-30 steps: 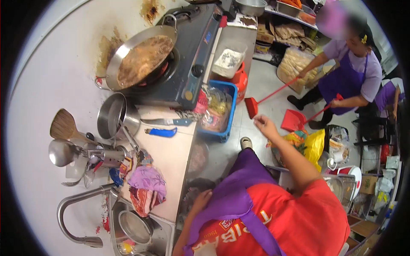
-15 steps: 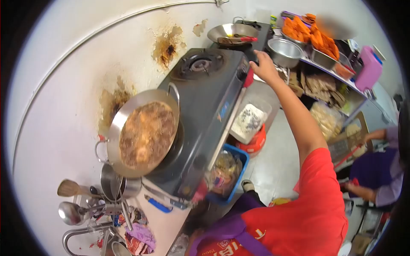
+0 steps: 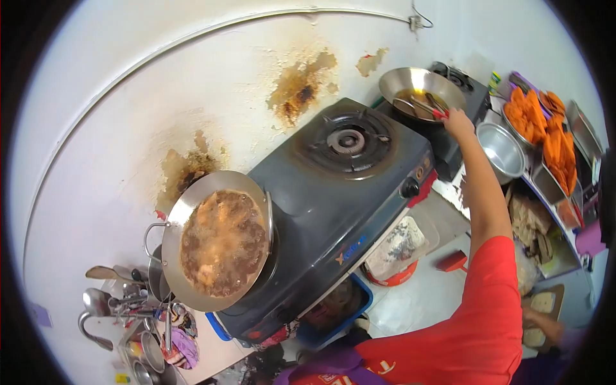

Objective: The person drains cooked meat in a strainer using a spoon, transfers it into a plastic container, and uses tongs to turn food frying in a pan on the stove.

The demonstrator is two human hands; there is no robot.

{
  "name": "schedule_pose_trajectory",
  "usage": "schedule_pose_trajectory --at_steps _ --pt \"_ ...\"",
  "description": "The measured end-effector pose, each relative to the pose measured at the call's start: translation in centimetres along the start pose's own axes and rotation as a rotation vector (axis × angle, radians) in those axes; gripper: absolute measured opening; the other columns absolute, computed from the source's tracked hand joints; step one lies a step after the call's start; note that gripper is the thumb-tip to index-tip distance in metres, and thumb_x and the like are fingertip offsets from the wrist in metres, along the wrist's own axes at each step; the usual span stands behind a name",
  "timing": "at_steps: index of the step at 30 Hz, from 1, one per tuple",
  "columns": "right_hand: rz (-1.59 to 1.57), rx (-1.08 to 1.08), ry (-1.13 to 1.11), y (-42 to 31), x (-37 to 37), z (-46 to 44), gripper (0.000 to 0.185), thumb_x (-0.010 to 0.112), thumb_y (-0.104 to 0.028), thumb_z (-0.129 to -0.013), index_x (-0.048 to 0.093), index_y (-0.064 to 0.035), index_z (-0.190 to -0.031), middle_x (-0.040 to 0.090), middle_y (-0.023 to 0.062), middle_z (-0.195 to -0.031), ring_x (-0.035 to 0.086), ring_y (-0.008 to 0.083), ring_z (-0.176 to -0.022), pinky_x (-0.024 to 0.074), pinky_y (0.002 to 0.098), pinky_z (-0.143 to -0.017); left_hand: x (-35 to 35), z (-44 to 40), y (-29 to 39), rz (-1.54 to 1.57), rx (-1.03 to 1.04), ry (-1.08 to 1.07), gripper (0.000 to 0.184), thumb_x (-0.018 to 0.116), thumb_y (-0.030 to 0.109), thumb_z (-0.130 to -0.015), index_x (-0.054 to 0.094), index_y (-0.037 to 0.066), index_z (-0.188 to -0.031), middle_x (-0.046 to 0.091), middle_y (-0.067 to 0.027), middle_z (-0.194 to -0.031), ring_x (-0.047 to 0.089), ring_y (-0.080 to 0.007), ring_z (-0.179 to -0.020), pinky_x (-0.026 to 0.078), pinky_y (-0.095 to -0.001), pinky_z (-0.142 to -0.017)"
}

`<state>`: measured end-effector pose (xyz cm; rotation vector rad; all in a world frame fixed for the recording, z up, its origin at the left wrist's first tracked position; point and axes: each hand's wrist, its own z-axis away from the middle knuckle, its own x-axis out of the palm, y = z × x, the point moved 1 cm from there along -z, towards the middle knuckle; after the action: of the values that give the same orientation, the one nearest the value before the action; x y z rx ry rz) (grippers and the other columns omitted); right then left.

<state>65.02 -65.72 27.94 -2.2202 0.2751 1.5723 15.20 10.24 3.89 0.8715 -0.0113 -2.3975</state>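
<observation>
My right hand [image 3: 458, 123] reaches to the far wok [image 3: 452, 88], its fingers closed around the red handle of a pair of tongs [image 3: 439, 113]. The metal ends of the tongs rest inside that wok, where yellowish oil [image 3: 405, 96] shows. Nearer to me, a large two-handled wok [image 3: 174, 256] sits on the front burner, full of bubbling brown oil with orange-brown pieces [image 3: 215, 244] frying in it. My left hand is out of view.
Between the woks is a bare burner [image 3: 347, 141] on the grey stove [image 3: 301, 212]. A metal pot [image 3: 500, 151] and orange food pieces [image 3: 526, 115] stand at right. Utensils [image 3: 99, 301] crowd the lower left. Another person's hand [image 3: 544, 324] is at lower right.
My right hand has moved forward to the far wok and closed on the tongs' red handle. The view has shifted, and the other person is now mostly out of frame.
</observation>
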Motion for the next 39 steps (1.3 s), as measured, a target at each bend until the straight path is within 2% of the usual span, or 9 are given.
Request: schedule_pose_trajectory --at_steps 8,11,13,21,25,26,29,36,39 --pt "-0.184 -0.029 -0.016 4.8 2.6 -4.9 0.081 0.051 -0.07 -0.074 0.066 0.0085 -0.083 0.062 0.0303 -0.082 0.061 0.0417 -0.091 0.0462 0.0465 -0.078 8.7 2.1 -8.0 -0.214 0.068 -0.037 0.049 0.04 0.043 -0.09 0.057 0.004 -0.112 0.057 -0.0239 -0.114 0.056 -0.0388 -0.104 0.044 -0.0457 -0.088" --pt "-0.344 -0.063 0.102 8.1 2.7 -6.8 0.071 0.051 -0.064 -0.079 0.064 0.0005 -0.103 0.063 0.0253 -0.097 0.06 0.0383 -0.096 0.045 0.0419 -0.083 8.6 2.3 -7.0 -0.341 0.094 -0.143 0.047 0.037 0.042 -0.09 0.053 0.008 -0.12 0.059 -0.0202 -0.112 0.058 -0.0365 -0.103 0.045 -0.0464 -0.087" --pt "-0.295 -0.099 0.132 7.4 -0.7 -6.6 0.071 0.05 -0.064 -0.081 0.06 -0.0013 -0.113 0.062 0.0242 -0.102 0.059 0.0352 -0.101 0.0445 0.0391 -0.085 9.5 2.9 -7.2 -0.094 0.209 0.209 0.035 0.048 0.033 -0.085 0.062 0.003 -0.097 0.063 -0.0222 -0.095 0.062 -0.0402 -0.087 0.048 -0.0473 -0.079" --pt "-0.459 -0.602 0.079 -13.8 -21.2 17.8 0.044 0.056 -0.032 -0.09 0.054 0.0001 -0.12 0.063 0.0167 -0.103 0.059 0.0191 -0.094 0.0438 0.03 -0.084 10.1 0.1 -9.0 0.118 0.044 0.068 0.043 0.053 0.035 -0.084 0.057 0.007 -0.117 0.062 -0.0205 -0.108 0.059 -0.0371 -0.099 0.046 -0.0444 -0.088" --pt "-0.343 -0.835 -0.062 -22.0 -25.0 29.1 0.042 0.06 -0.023 -0.087 0.052 -0.0047 -0.124 0.062 0.0171 -0.106 0.061 0.0246 -0.094 0.0457 0.0311 -0.079 11.8 -2.1 -11.4 0.015 0.163 0.14 0.049 0.055 0.038 -0.083 0.054 0.007 -0.122 0.06 -0.02 -0.112 0.058 -0.0352 -0.103 0.045 -0.0427 -0.09" --pt "-0.251 -0.998 0.124 -22.8 -24.1 30.4 0.044 0.064 -0.02 -0.082 0.053 -0.0082 -0.123 0.062 0.0153 -0.095 0.061 0.0291 -0.084 0.0465 0.0337 -0.072 14.2 -4.6 -13.7 -0.029 0.236 0.14 0.05 0.055 0.038 -0.083 0.054 0.007 -0.122 0.06 -0.0198 -0.113 0.058 -0.0349 -0.104 0.045 -0.0424 -0.09" --pt "-0.09 -1.069 -0.004 -25.7 -25.2 35.1 0.048 0.068 -0.016 -0.076 0.052 -0.0076 -0.12 0.058 0.0123 -0.085 0.058 0.0311 -0.078 0.046 0.0374 -0.068 15.6 -5.4 -15.9 -0.019 0.252 0.107 0.052 0.055 0.038 -0.083 0.053 0.006 -0.123 0.059 -0.0195 -0.115 0.057 -0.0342 -0.105 0.044 -0.042 -0.091" --pt "0.179 -1.314 0.113 -28.7 -26.5 39.9 0.051 0.07 -0.016 -0.071 0.051 -0.0069 -0.118 0.054 0.0086 -0.084 0.057 0.0254 -0.079 0.046 0.0362 -0.067 17.0 -6.5 -20.7 -0.094 0.376 -0.064 0.049 0.057 0.035 -0.08 0.055 0.01 -0.121 0.06 -0.0208 -0.111 0.059 -0.0337 -0.103 0.045 -0.043 -0.089" --pt "0.21 -1.366 0.195 -30.4 -25.9 40.6 0.049 0.069 -0.017 -0.073 0.052 -0.0068 -0.118 0.052 0.0077 -0.083 0.055 0.0244 -0.078 0.0453 0.0357 -0.066 19.4 -7.6 -24.2 0.104 0.321 0.054 0.045 0.058 0.034 -0.077 0.058 0.011 -0.116 0.061 -0.0216 -0.107 0.061 -0.0344 -0.097 0.047 -0.0443 -0.086"
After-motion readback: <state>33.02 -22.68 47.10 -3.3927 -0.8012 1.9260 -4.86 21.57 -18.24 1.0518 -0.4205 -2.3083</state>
